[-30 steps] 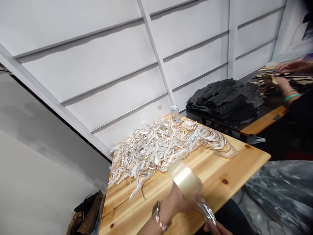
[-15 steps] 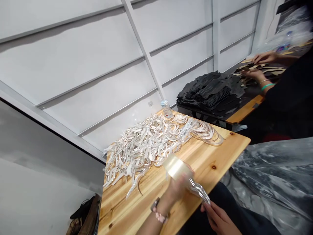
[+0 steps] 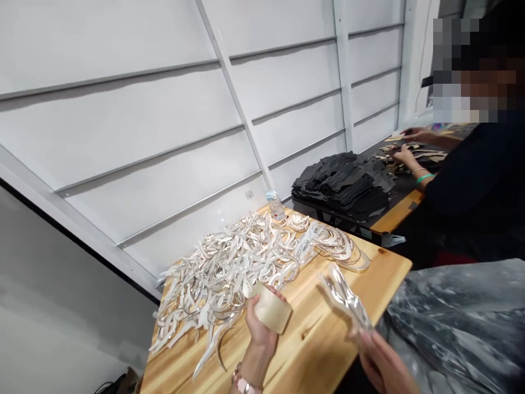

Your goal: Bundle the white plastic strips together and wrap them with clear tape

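My left hand [image 3: 257, 323] grips a roll of clear packing tape [image 3: 271, 309] just above the wooden table [image 3: 311, 350]. My right hand [image 3: 379, 358] holds a bundle of shiny silver curved strips [image 3: 344, 298], lifted over the table's near right edge. A large heap of the same silver strips [image 3: 241, 262] covers the far half of the table, right behind the tape roll. A watch with a pink band sits on my left wrist.
A small plastic water bottle [image 3: 275, 206] stands at the table's far edge. A stack of black pieces [image 3: 344, 183] lies on the adjoining table, where another person's hands [image 3: 404, 156] work. Grey plastic sheeting [image 3: 459, 323] lies to the right. White panelled wall behind.
My hands have separated: the left with the tape roll moved left and back, the right carried the strip bundle up and to the right. The view swung rightward.
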`<state>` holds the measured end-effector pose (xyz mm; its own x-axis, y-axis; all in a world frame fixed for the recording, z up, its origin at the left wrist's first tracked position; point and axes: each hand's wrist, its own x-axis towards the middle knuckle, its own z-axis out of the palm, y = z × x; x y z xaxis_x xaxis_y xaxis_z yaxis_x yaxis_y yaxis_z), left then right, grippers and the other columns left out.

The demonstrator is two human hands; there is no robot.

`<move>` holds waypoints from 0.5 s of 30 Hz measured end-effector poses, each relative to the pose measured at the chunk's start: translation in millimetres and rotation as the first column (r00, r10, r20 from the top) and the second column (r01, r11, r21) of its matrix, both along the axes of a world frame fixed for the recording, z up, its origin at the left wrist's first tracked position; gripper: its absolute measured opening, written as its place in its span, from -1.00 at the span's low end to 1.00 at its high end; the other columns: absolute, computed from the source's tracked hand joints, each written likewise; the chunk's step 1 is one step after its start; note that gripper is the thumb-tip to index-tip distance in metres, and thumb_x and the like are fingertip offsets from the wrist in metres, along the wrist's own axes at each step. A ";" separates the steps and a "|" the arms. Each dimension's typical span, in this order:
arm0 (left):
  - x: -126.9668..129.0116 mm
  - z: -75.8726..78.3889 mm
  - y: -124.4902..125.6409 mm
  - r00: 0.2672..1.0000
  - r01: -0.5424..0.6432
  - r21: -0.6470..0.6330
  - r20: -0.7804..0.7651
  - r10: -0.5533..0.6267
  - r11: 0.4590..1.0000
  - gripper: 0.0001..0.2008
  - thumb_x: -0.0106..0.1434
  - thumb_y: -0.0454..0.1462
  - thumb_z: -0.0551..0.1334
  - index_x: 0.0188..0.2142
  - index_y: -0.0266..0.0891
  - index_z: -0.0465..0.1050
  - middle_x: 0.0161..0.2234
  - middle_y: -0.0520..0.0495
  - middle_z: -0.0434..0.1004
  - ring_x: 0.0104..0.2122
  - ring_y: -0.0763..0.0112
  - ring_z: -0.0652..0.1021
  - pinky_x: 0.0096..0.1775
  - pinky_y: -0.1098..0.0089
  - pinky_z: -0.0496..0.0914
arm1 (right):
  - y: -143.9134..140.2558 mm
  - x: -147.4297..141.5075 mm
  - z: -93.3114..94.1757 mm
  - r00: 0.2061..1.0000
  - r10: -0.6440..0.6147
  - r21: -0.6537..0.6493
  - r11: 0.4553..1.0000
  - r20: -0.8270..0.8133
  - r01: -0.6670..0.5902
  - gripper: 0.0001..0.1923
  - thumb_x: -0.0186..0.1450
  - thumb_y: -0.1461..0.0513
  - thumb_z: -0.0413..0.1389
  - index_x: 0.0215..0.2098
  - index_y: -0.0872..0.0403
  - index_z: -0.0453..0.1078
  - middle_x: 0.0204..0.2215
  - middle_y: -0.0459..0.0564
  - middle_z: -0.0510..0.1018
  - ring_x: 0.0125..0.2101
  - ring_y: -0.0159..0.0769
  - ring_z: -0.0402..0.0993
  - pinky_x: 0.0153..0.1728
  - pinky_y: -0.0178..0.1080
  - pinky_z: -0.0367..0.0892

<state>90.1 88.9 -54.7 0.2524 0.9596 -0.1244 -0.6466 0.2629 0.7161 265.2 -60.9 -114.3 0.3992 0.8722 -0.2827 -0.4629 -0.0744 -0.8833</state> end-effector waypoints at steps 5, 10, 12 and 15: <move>2.8 -7.0 -6.9 0.983 0.182 0.086 0.022 -0.185 0.979 -0.68 0.16 -0.11 0.12 -0.37 -0.34 0.49 -0.46 -0.14 0.48 -0.42 0.26 0.51 -0.24 0.26 0.40 | 36.0 46.1 46.0 0.988 -0.090 0.228 0.972 0.124 0.060 -0.57 0.31 -0.10 0.06 -0.17 0.08 0.37 -0.69 -0.24 0.09 -0.63 -0.45 -0.02 -0.58 -0.36 0.00; -1.9 -4.9 -5.4 0.969 0.242 0.113 0.023 -0.246 0.964 -0.65 0.18 -0.10 0.09 -0.39 -0.36 0.48 -0.47 -0.15 0.46 -0.43 0.26 0.49 -0.26 0.27 0.38 | 32.8 31.7 41.7 0.999 -0.007 0.204 0.979 0.052 -0.004 -0.58 0.32 -0.10 0.06 -0.15 0.08 0.32 -0.69 -0.27 0.07 -0.64 -0.49 -0.09 -0.61 -0.38 -0.09; -2.1 -5.0 -5.8 0.969 0.241 0.118 0.027 -0.246 0.963 -0.65 0.16 -0.09 0.10 -0.39 -0.36 0.48 -0.48 -0.14 0.45 -0.44 0.25 0.49 -0.26 0.27 0.38 | 22.1 17.8 32.7 0.995 0.095 0.131 0.986 0.031 -0.099 -0.54 0.29 -0.13 0.07 -0.17 0.09 0.31 -0.70 -0.29 0.08 -0.67 -0.51 -0.09 -0.64 -0.39 -0.14; 3.4 -6.6 -6.9 0.981 0.189 0.103 0.020 -0.192 0.977 -0.66 0.13 -0.08 0.13 -0.39 -0.34 0.47 -0.48 -0.13 0.45 -0.44 0.27 0.49 -0.26 0.27 0.38 | 1.7 -0.9 17.7 0.959 0.282 0.011 0.959 0.009 -0.282 -0.48 0.25 -0.19 0.06 -0.19 0.09 0.29 -0.74 -0.29 0.14 -0.73 -0.55 -0.13 -0.69 -0.39 -0.22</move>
<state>93.5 82.0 -61.3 0.4335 0.9009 -0.0195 -0.6131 0.3108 0.7263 264.3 -59.3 -96.6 0.1384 0.9529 -0.2698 -0.4184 -0.1907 -0.8880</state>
